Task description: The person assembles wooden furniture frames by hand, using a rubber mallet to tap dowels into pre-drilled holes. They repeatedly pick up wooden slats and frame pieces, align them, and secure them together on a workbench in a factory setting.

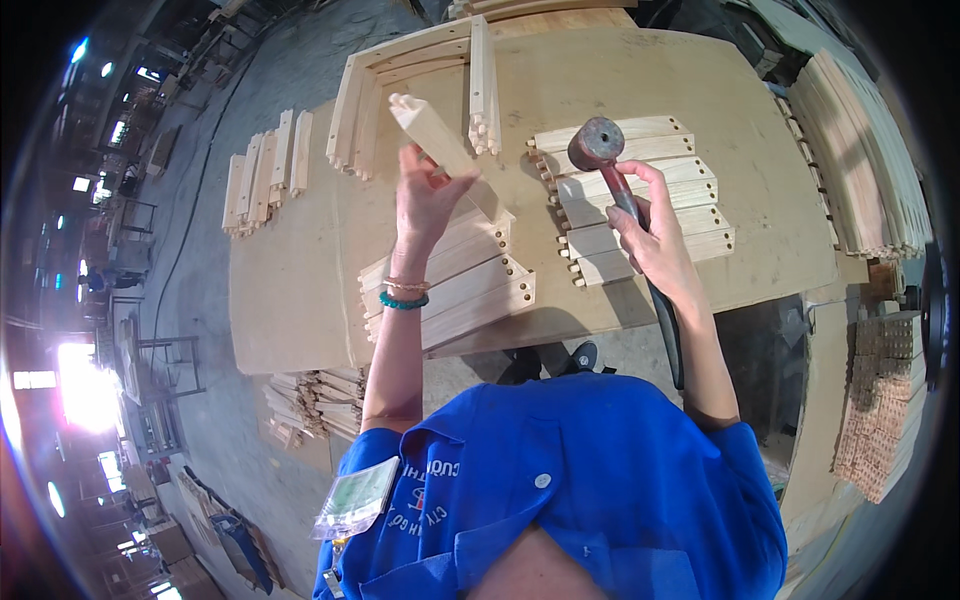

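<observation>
Left hand [425, 205]: fingers and thumb clamped on a pale, squared wooden piece [432, 132], lifted over the near half of the tan, flat-topped table [290, 290]. Right hand [655, 235]: wrapped around the handle of a dark mallet with a round grey-and-red head [597, 145], head up, nearer the table's right edge.

Progress, by my reading: partway. Done: pale wooden U-shaped frames [482, 80] by the far edge look joined at the corners. Left: 2 rows of flat, pale slats with slanted ends, 1 row [460, 290] at the near edge, 1 row [640, 190] toward the right edge, both apparently loose; plus narrow wooden strips [281, 155] at the left edge (exact count unclear). Held piece isn't visibly joined to anything.

Held piece looks: light, plain wood, peg-like tips at its upper end, tilted, slightly blurred; can't tell if its lower end touches the slats.
</observation>
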The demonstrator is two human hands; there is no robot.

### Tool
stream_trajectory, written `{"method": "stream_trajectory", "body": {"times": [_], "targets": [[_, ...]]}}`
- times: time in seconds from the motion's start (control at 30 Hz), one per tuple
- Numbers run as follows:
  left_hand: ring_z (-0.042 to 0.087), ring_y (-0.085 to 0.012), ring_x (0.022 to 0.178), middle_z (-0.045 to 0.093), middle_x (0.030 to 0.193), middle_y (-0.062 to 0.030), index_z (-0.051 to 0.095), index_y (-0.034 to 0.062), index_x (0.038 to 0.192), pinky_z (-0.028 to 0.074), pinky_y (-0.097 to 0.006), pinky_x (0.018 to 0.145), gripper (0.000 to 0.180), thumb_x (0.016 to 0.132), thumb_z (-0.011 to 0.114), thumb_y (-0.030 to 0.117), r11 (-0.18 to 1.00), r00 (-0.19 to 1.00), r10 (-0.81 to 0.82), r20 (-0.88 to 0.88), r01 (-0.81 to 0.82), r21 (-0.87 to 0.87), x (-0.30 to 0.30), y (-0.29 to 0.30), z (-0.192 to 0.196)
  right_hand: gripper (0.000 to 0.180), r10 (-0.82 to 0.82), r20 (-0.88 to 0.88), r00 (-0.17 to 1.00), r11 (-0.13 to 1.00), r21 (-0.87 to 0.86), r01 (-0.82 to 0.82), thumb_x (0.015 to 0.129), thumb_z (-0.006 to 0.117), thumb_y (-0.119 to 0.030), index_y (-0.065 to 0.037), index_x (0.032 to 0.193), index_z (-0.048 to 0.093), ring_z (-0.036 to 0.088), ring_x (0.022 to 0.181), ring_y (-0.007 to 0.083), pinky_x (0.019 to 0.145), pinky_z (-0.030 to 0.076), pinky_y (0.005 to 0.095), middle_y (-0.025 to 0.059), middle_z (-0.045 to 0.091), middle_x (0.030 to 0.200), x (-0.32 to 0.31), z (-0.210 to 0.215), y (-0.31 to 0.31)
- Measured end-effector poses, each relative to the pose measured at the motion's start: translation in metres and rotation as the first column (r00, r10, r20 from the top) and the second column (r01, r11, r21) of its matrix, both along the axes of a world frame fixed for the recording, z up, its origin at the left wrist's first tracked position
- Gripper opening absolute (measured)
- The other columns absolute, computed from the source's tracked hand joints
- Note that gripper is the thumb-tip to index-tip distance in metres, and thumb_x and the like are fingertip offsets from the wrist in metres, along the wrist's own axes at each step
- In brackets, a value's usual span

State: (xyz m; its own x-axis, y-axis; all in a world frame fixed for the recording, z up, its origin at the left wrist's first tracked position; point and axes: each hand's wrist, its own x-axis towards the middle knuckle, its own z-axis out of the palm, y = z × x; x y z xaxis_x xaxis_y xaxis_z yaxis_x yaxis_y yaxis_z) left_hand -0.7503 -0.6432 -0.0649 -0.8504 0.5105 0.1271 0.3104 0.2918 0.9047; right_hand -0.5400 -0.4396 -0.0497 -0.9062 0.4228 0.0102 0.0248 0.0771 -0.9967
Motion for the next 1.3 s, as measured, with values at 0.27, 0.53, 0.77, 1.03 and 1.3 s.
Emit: {"method": "stream_trajectory", "body": {"times": [0.27, 0.53, 0.77, 1.03, 1.3], "targets": [[0.061, -0.0135, 0.088, 0.061, 0.105, -0.0088, 0.039, 0.0003, 0.124, 0.051, -0.028, 0.079, 0.046, 0.089, 0.067, 0.013, 0.908, 0.998, 0.062, 0.031, -0.069, 0.413, -0.029, -0.015, -0.039, 0.050, -0.004, 0.079, 0.997, 0.998, -0.063, 0.009, 0.092, 0.060, -0.008, -0.012, 0.135, 0.034, 0.042, 0.066, 0.0062, 0.059, 0.036, 0.0235, 0.0016, 0.053, 0.080, -0.002, 0.000, 0.004], [0.062, -0.0146, 0.085, 0.062, 0.102, -0.0113, 0.022, 0.0059, 0.147, 0.055, -0.030, 0.071, 0.064, 0.094, 0.057, 0.017, 0.929, 0.984, 0.052, 0.168, -0.110, 0.354, -0.006, 0.002, -0.020, 0.053, 0.017, -0.007, 1.000, 1.000, 0.013, -0.017, 0.091, 0.057, -0.004, -0.015, 0.139, 0.036, 0.045, 0.072, 0.0068, 0.067, 0.041, 0.0222, 0.0026, 0.053, 0.087, -0.005, -0.010, 0.004], [0.068, -0.0240, 0.091, 0.063, 0.104, -0.0274, 0.032, 0.0087, 0.146, 0.060, -0.031, 0.065, 0.050, 0.101, 0.033, 0.031, 0.781, 0.639, -0.528, 0.559, 0.108, 0.615, -0.014, -0.050, -0.012, 0.044, 0.095, -0.044, 0.995, 0.995, 0.012, -0.094, 0.085, 0.052, 0.004, -0.010, 0.126, 0.054, 0.046, 0.080, 0.0058, 0.077, 0.041, 0.0208, -0.0020, 0.052, 0.093, -0.015, -0.011, -0.009], [0.067, -0.0210, 0.077, 0.063, 0.110, -0.0241, 0.040, 0.0040, 0.140, 0.060, -0.031, 0.065, 0.049, 0.097, 0.047, 0.026, 0.763, 0.671, -0.323, 0.667, -0.232, 0.603, -0.005, -0.058, -0.022, 0.043, 0.134, -0.030, 0.991, 0.990, -0.030, -0.135, 0.083, 0.052, 0.005, -0.007, 0.125, 0.054, 0.047, 0.081, 0.0048, 0.075, 0.041, 0.0205, -0.0016, 0.053, 0.095, -0.018, -0.021, -0.008], [0.062, -0.0122, 0.081, 0.068, 0.090, -0.0082, 0.055, -0.0004, 0.125, 0.053, -0.028, 0.075, 0.044, 0.087, 0.066, 0.019, 0.966, 0.981, 0.072, 0.180, -0.023, -0.259, -0.042, -0.074, -0.005, 0.040, 0.061, 0.147, 0.987, 0.996, -0.079, -0.049, 0.088, 0.053, -0.001, -0.014, 0.126, 0.052, 0.043, 0.061, 0.0015, 0.049, 0.036, 0.0190, -0.0046, 0.053, 0.088, -0.008, -0.019, -0.008]]}}
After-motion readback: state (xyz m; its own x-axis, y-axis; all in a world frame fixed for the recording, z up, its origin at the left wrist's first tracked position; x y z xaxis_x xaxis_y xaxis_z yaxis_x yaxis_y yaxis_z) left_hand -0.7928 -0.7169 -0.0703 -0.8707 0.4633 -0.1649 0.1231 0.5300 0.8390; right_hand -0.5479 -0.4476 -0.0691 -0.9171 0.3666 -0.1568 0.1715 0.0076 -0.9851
